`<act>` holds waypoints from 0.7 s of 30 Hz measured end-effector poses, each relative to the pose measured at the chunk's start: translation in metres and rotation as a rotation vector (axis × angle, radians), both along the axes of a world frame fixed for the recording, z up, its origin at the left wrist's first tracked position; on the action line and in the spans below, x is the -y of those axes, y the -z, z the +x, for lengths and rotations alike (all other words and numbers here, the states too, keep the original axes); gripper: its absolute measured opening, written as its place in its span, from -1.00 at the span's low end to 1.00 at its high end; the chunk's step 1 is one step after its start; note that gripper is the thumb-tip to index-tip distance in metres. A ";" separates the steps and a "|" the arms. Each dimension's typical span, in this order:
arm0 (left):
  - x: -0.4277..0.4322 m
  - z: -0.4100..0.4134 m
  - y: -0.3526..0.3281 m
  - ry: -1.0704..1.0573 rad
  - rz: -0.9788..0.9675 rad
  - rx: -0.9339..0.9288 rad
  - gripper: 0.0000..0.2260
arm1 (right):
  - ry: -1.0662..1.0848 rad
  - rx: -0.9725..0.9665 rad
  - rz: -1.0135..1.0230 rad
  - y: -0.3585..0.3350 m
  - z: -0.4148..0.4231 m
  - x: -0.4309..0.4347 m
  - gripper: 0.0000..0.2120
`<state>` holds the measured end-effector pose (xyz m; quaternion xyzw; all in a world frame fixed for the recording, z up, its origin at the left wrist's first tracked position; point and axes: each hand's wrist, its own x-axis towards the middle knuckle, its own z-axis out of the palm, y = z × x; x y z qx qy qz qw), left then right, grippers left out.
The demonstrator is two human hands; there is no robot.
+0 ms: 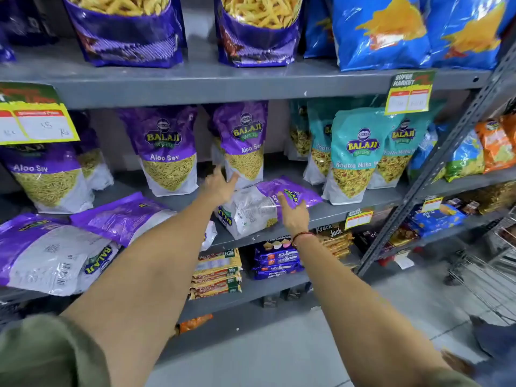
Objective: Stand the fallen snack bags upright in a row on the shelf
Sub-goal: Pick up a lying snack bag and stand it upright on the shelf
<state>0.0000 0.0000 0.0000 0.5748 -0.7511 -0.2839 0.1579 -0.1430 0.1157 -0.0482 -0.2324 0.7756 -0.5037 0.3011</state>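
A purple and white Aloo Sev bag (252, 208) lies flat on its back at the front of the middle grey shelf (349, 209). My right hand (293, 215) rests on its right part, fingers spread over the purple top. My left hand (220, 185) hovers open just above its left end, fingers apart. Two more purple bags lie fallen at the left: a near one (47, 252) and one behind it (120, 216). Upright Aloo Sev bags stand behind: one at centre (167, 155), one to its right (243, 143) and one at the far left (47, 177).
Teal Khatta Mitha bags (354, 157) stand upright to the right on the same shelf. Blue chip bags (385, 32) and purple stick-snack bags (125, 26) fill the shelf above. Biscuit packs (275, 259) sit below. A wire trolley (491, 272) stands at the right on the floor.
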 end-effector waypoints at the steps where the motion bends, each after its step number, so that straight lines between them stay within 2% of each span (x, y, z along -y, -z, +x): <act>1: 0.005 0.000 0.005 -0.042 0.099 -0.013 -0.32 | 0.034 0.101 0.016 0.006 0.004 0.004 -0.11; 2: 0.008 0.002 0.008 -0.035 0.194 0.013 -0.30 | 0.060 0.243 0.016 0.008 0.006 0.006 -0.12; 4: 0.016 0.005 0.017 0.033 0.394 0.063 -0.30 | 0.042 0.465 -0.056 0.013 0.012 0.008 -0.38; 5: 0.019 0.005 0.022 0.086 0.449 0.095 -0.31 | 0.033 0.525 -0.085 0.017 0.013 0.008 -0.49; 6: 0.018 0.004 0.023 0.107 0.486 0.101 -0.30 | 0.044 0.572 -0.091 0.018 0.013 0.008 -0.50; 10: 0.017 -0.003 0.023 0.090 0.468 0.135 -0.20 | 0.008 0.714 -0.164 0.018 0.008 0.016 -0.26; 13: 0.015 -0.006 0.028 0.116 0.534 0.065 -0.06 | -0.010 0.677 -0.040 0.021 0.001 0.026 -0.04; 14: 0.014 -0.007 0.031 0.122 0.563 0.024 -0.02 | -0.007 0.653 -0.010 0.021 -0.004 0.027 -0.03; 15: 0.015 -0.007 0.037 0.119 0.582 -0.031 -0.05 | -0.022 0.628 0.019 0.022 -0.009 0.029 -0.08; 16: 0.012 -0.009 0.041 0.102 0.595 -0.101 -0.18 | -0.031 0.609 0.054 0.028 -0.015 0.033 -0.12; 18: 0.006 -0.014 0.044 0.083 0.682 -0.312 -0.54 | -0.053 0.595 0.114 0.026 -0.019 0.032 -0.21; 19: 0.005 -0.014 0.045 0.082 0.747 -0.379 -0.66 | -0.063 0.610 0.115 0.027 -0.022 0.030 -0.23; 21: 0.000 -0.015 0.041 0.100 0.894 -0.425 -0.63 | -0.118 0.641 0.059 0.024 -0.026 0.024 -0.46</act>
